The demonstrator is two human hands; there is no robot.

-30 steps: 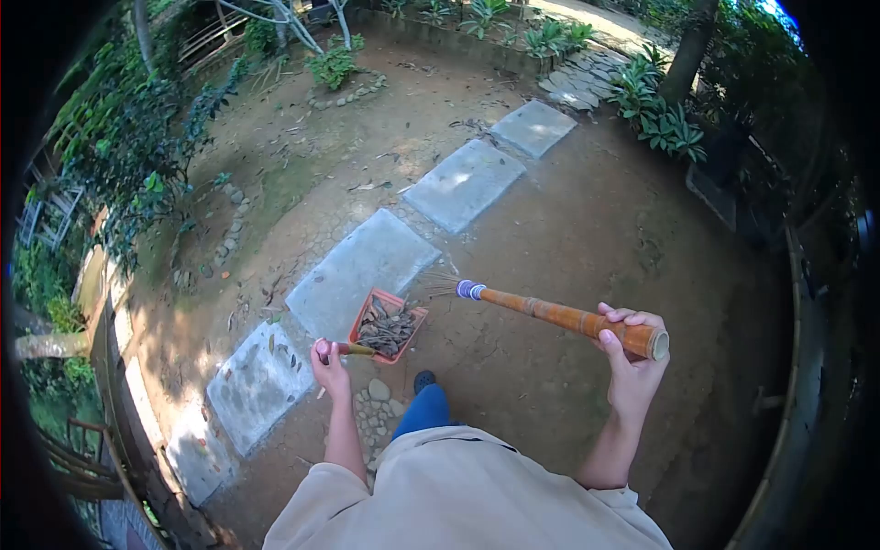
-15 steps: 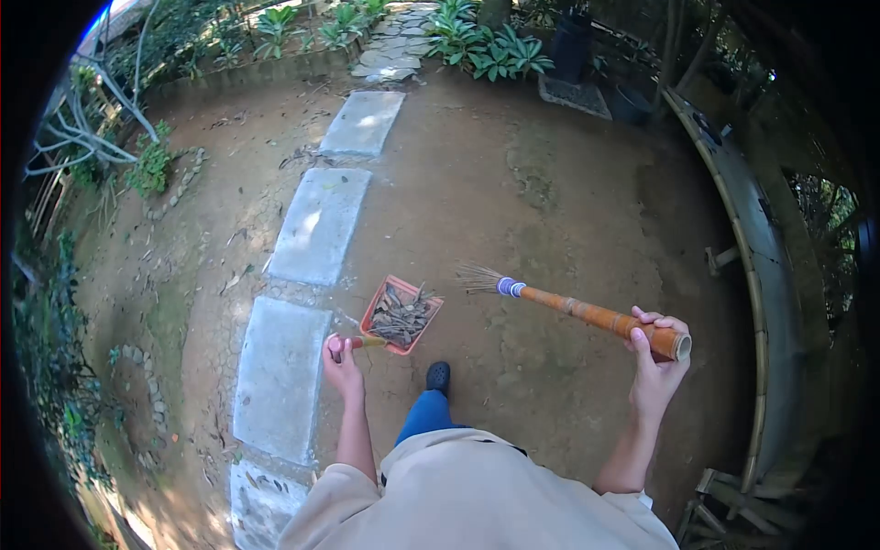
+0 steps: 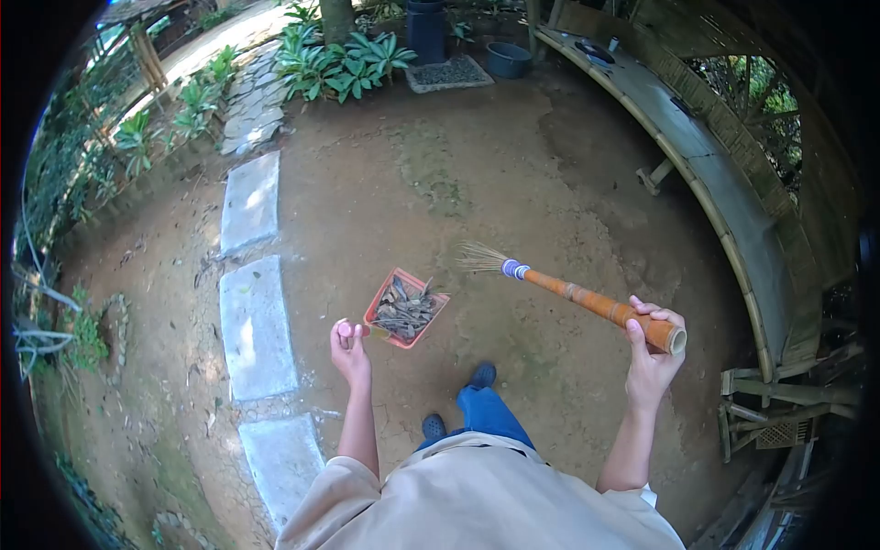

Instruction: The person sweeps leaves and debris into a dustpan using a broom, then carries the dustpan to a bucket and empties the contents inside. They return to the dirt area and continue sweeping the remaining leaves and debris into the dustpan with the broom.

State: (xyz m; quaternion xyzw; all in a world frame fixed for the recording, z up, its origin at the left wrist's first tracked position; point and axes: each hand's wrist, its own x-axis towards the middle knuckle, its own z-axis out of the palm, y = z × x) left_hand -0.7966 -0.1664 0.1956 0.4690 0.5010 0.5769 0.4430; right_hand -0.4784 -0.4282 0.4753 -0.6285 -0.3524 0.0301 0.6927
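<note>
My left hand (image 3: 351,356) is closed around the handle of an orange-red dustpan (image 3: 370,315), the handle's pink end showing at my fingers. Dry brown leaves and twigs (image 3: 403,310) fill the pan. On the other side, my right hand (image 3: 654,353) grips a stick broom (image 3: 577,295) by its thick bamboo handle. The broom points left, its thin bristles (image 3: 481,258) bound with purple and white binding. Bristles and dustpan are apart. Both are held out in front of me above the bare soil.
Concrete slabs (image 3: 257,330) run along the left, leading to a stone path (image 3: 252,105). Leafy plants (image 3: 344,64), a dark bin (image 3: 427,35) and a basin (image 3: 508,60) stand at the back. A long bamboo-edged bench (image 3: 706,165) curves along the right, with a wooden frame (image 3: 779,403) nearer me.
I have stepped forward and turned right, so the slabs shift left and the bench comes further into view. Both hands keep hold of the dustpan and broom.
</note>
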